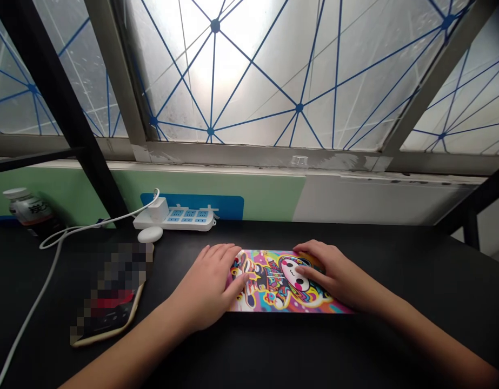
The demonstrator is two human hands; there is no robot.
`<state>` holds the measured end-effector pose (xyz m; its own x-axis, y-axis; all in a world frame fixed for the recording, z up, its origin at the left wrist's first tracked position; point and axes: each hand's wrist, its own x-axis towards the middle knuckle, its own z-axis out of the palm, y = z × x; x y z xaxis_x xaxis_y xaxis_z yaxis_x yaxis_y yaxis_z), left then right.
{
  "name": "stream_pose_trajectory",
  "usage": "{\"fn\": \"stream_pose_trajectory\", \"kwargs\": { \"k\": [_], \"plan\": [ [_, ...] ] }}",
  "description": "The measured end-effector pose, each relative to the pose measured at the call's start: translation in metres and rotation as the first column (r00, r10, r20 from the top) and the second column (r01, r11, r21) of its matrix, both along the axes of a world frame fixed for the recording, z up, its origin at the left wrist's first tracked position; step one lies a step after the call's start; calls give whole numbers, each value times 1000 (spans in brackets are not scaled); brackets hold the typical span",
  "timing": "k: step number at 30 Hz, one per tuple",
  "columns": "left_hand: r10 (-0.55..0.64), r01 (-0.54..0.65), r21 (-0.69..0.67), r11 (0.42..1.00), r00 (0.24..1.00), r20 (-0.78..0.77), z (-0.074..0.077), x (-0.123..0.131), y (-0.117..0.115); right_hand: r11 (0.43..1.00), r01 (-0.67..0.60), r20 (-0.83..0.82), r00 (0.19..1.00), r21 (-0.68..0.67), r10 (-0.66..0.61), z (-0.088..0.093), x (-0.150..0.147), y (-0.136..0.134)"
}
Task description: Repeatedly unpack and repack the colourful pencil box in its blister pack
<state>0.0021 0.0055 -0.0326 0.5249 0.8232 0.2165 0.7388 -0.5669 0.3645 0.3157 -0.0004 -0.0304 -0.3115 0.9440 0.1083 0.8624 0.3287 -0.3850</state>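
Multicoloured, a cartoon-printed panel [269, 281] lies on the black surface [293, 351]; the left hand [207, 286] rests on its left end, the right hand [339, 270] on its right, thumbs apart from the other fingers.

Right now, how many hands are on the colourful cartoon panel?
2: the left hand rests at the left end of the colourful cartoon panel, and the right hand on its right part. No other hands show.

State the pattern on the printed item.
The printed item bears a multicoloured cartoon figure, best seen in the head view.
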Motion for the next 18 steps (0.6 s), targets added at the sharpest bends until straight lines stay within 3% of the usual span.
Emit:
{"fn": "stream_pose_trajectory", "kwargs": {
  "k": [7,11,14,18],
  "plan": [
    [17,-13,90,996,999,-40,-3,0,0,999,32,-23,999,27,-32,-3,-9,-2],
    [46,-28,238,971,996,-71,-4,2,1,988,41,-16,999,146,-40,-1,-10,-3],
    [41,-7,392,920,996,-78,4,1,0,939,37,-20,999,341,-32,3,-12,-7],
    [23,25,538,843,996,-82,19,-4,-5,826,31,-14,1000,563,-28,10,-19,-21]
  ]
}}
